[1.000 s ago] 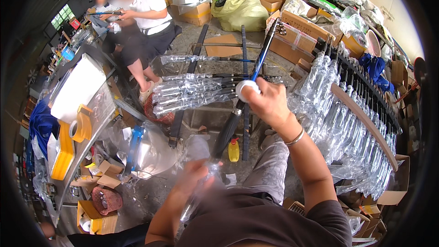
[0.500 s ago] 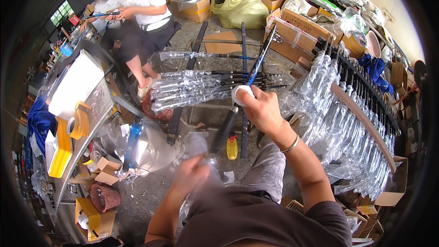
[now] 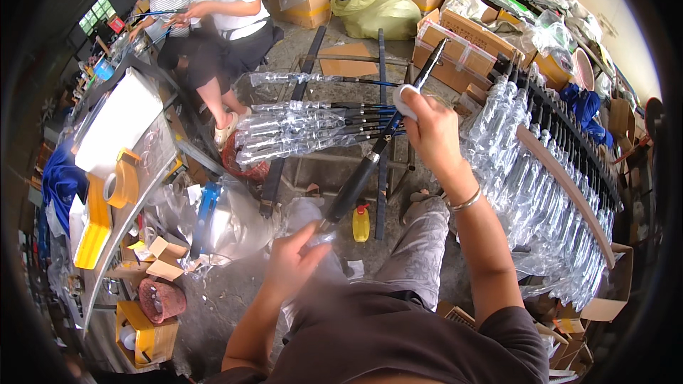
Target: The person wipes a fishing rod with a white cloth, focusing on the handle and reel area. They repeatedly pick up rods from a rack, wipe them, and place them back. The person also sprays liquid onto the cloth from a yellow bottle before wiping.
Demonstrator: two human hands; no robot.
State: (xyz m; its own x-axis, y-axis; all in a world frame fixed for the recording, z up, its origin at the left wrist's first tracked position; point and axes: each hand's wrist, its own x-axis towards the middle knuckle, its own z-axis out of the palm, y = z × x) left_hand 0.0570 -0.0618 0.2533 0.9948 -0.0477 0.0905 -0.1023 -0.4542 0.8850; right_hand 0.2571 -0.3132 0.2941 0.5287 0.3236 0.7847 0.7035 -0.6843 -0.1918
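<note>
A fishing rod (image 3: 352,188) with a black grip slants up and away from me to the right. My left hand (image 3: 293,262) is closed around its butt end, partly blurred. Higher up the rod, my right hand (image 3: 430,128) pinches a white cloth pad (image 3: 407,102) against the shaft. Beyond the pad the dark upper end of the rod sticks out. Behind it, several more rods (image 3: 299,131) with clear plastic over their handles lie across a low rack of dark bars (image 3: 381,192).
Plastic-wrapped rods (image 3: 544,192) lean in a row at right. A yellow bottle (image 3: 361,224) stands between my legs. At left is a table (image 3: 146,203) with tape rolls (image 3: 122,186). Two people sit at the far left, handling rods. Cardboard boxes (image 3: 462,50) and a green sack (image 3: 377,8) stand behind.
My right hand and the white pad have slid up the shaft, away from the grip. The rod has tipped further right. My left hand stays near the butt end.
</note>
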